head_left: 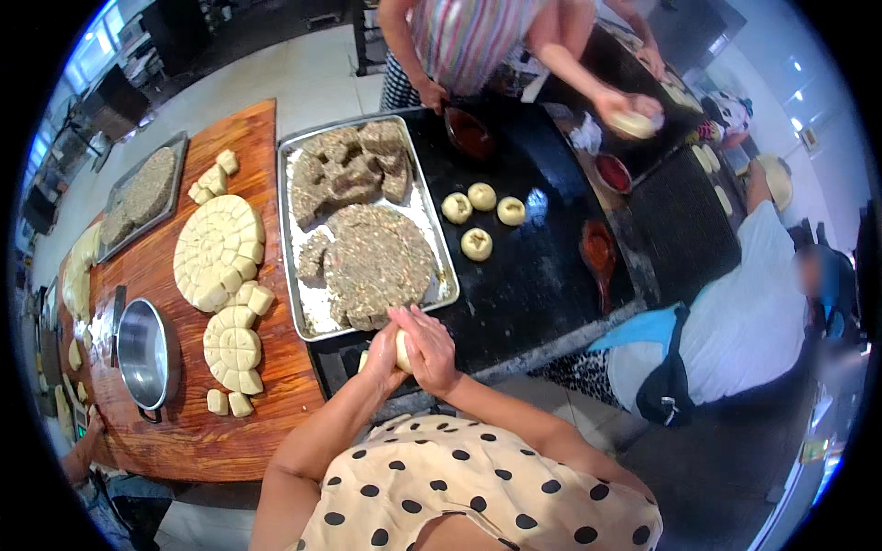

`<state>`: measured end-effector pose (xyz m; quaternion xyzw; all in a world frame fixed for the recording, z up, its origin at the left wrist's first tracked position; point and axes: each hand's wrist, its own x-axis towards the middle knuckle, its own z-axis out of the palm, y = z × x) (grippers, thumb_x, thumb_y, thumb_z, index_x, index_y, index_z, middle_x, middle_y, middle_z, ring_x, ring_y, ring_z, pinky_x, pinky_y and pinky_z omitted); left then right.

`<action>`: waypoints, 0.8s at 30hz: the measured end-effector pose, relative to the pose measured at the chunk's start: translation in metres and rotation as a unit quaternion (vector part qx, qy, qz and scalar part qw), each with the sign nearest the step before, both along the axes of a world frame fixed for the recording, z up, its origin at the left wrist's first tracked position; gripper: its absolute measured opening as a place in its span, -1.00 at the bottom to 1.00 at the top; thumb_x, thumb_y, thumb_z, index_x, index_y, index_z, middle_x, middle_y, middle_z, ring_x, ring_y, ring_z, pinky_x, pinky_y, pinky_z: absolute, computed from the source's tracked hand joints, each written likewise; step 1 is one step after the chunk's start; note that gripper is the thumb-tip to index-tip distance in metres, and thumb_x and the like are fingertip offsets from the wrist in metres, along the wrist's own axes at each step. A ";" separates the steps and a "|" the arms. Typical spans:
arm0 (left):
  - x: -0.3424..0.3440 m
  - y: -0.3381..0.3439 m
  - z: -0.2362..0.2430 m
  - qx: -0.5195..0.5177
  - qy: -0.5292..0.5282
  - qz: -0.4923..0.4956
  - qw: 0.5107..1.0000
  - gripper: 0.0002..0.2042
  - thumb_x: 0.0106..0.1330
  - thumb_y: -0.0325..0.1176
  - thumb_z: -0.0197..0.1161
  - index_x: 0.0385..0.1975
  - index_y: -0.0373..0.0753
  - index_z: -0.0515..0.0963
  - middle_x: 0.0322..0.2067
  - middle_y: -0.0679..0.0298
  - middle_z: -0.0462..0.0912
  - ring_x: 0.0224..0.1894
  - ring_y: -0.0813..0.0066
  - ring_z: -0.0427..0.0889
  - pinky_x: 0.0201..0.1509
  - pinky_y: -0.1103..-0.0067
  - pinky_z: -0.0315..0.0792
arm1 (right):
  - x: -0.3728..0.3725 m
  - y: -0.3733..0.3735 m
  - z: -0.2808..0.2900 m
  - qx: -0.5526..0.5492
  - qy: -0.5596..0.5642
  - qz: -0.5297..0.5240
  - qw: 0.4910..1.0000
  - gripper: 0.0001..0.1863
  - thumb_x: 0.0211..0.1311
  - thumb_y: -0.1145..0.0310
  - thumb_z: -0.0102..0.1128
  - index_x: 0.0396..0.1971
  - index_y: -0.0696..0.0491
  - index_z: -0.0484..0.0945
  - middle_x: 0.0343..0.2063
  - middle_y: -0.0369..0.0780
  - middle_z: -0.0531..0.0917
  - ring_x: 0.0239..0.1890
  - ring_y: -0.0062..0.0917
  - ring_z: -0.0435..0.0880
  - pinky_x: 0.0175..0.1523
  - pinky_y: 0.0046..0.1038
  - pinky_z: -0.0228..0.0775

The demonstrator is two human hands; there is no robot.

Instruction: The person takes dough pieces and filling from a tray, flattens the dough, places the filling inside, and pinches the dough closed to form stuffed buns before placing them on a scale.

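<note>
My left hand [384, 356] and my right hand [429, 356] are cupped together round a pale dough piece [401, 354], mostly hidden by my fingers. They are at the near edge of a metal tray [453, 285] holding lumpy grainy brown filling [367, 257]. Another dough piece [364, 361] lies partly hidden left of my hands. Several pleated dough balls [476, 244] sit right of the tray on the black slab [514, 303].
A wooden table [276, 441] holds cut dough [219, 248], a steel pot [147, 354] and another tray [147, 188]. Co-workers work across the slab [473, 37] and at right [707, 321]; another hand [87, 432] is far left. Red-brown ladles [599, 253] and a red bowl [613, 173] lie right.
</note>
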<state>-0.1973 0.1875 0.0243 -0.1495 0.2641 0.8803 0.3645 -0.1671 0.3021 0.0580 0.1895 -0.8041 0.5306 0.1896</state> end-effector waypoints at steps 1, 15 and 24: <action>0.004 -0.001 0.001 -0.091 -0.014 0.006 0.996 -0.62 0.53 -0.04 -0.18 -0.02 -0.18 0.45 -0.13 0.12 0.59 -0.07 0.24 0.64 -0.02 0.34 0.60 | 0.002 0.004 0.002 0.001 -0.034 0.017 0.999 -0.54 0.33 0.37 0.03 0.19 0.21 0.39 0.13 0.01 0.54 0.25 -0.13 0.47 0.34 -0.23 0.20; 0.028 0.018 -0.011 -0.010 0.021 0.175 0.984 -0.40 0.49 0.10 -0.19 0.15 -0.39 0.35 0.07 0.03 0.50 0.08 0.05 0.53 0.23 0.20 0.42 | 0.002 -0.006 0.003 -0.013 0.024 -0.036 0.999 -0.78 0.33 0.43 0.08 -0.18 0.22 0.64 -0.09 -0.08 0.69 0.02 -0.25 0.66 0.15 -0.25 0.43; 0.009 -0.003 0.020 -0.067 0.103 0.088 0.988 -0.31 0.48 0.20 -0.29 0.17 -0.38 0.36 0.12 0.01 0.49 0.12 0.06 0.52 0.22 0.26 0.43 | -0.006 0.013 0.011 0.026 0.017 0.085 0.996 -0.31 0.16 0.04 0.34 0.19 0.15 0.42 0.24 0.02 0.41 0.27 -0.14 0.41 0.33 -0.18 0.21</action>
